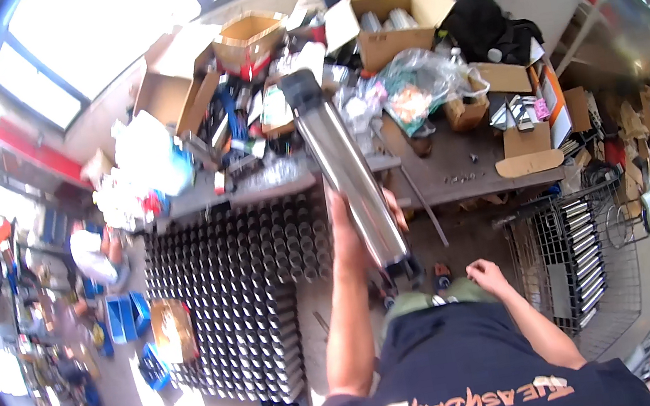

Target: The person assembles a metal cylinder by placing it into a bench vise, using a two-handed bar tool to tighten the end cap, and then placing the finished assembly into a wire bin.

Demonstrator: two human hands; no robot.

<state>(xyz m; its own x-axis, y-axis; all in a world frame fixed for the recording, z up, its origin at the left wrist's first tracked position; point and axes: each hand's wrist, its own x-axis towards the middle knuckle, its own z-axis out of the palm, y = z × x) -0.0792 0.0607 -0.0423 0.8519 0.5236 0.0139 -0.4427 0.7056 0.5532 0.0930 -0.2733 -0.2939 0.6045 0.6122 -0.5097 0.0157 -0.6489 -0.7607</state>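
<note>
A long shiny metal cylinder [350,174] with a black cap at its far end and a black fitting at its near end slants in front of my body. My left hand [348,229] is wrapped round its lower half, with fingertips showing on the right side. The far end overlaps the cluttered workbench in the picture. Near my right hip, my right hand [484,273] hangs with its fingers curled in and nothing visible in them. It is apart from the cylinder.
A dark workbench [457,190] carries open cardboard boxes [394,45], plastic bags [417,88] and loose parts. Left of me stands a large stack of black-ended tubes [229,293]. A wire cart [547,254] holding metal tubes is at right. Another person [96,254] is at far left, near blue bins [125,317].
</note>
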